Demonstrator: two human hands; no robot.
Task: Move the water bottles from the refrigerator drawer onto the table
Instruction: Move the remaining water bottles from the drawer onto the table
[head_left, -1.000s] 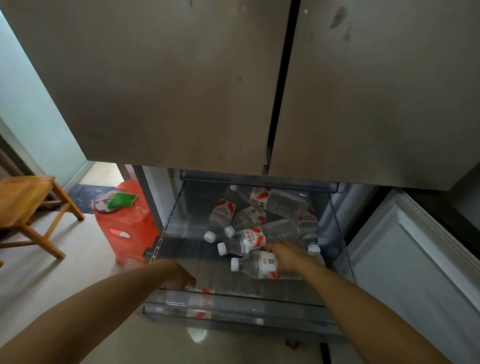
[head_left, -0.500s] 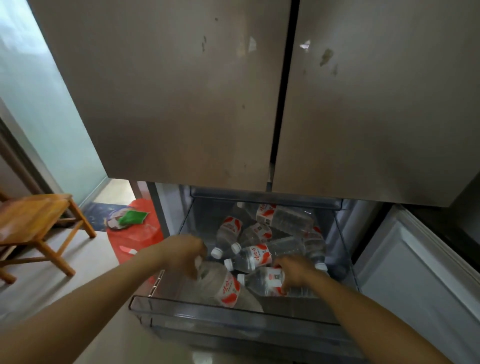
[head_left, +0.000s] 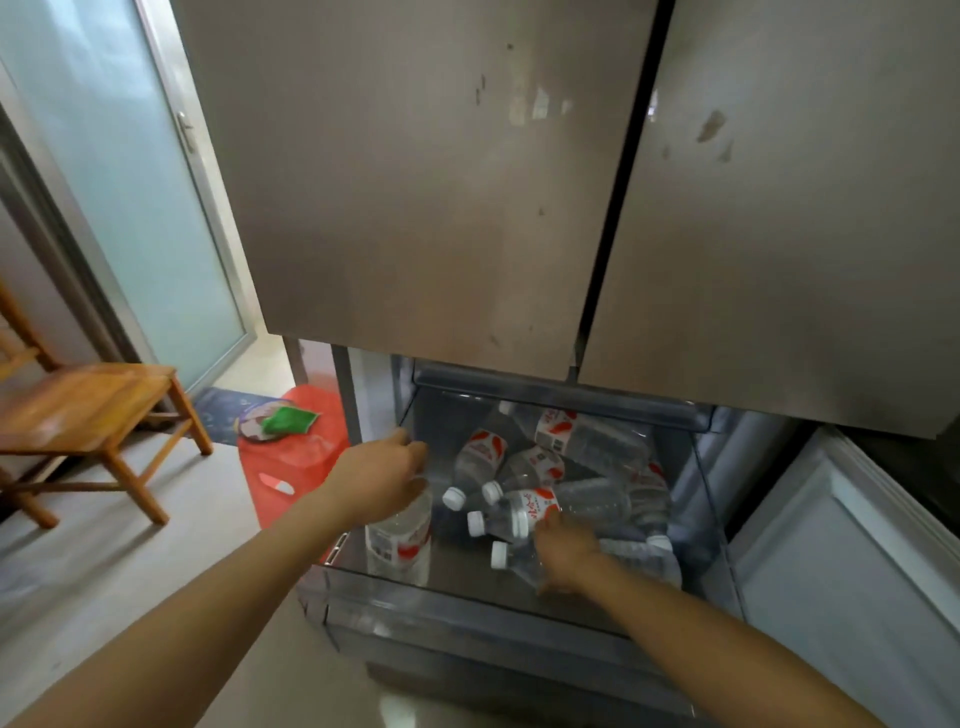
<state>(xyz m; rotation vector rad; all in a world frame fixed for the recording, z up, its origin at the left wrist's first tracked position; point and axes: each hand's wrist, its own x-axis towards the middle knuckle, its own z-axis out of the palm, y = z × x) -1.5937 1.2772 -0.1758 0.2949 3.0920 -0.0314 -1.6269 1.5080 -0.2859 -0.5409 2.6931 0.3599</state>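
The refrigerator drawer (head_left: 467, 618) is pulled open below two closed steel doors. Several clear water bottles with red-and-white labels lie piled in it (head_left: 561, 499). My left hand (head_left: 379, 478) grips the top of one bottle (head_left: 400, 540), which hangs upright above the drawer's front left corner. My right hand (head_left: 566, 556) reaches down over the nearest lying bottle (head_left: 514, 558) and curls around its middle; its white cap points left. The table is out of view.
A red plastic stool (head_left: 296, 462) with a green item on a plate stands left of the fridge. A wooden chair (head_left: 88, 410) is further left, in front of a frosted glass door. A white panel (head_left: 852, 571) flanks the drawer on the right.
My left hand has lifted its bottle from lying tilted to upright and higher. My right hand stays on the near bottle. The view has tilted up and left.
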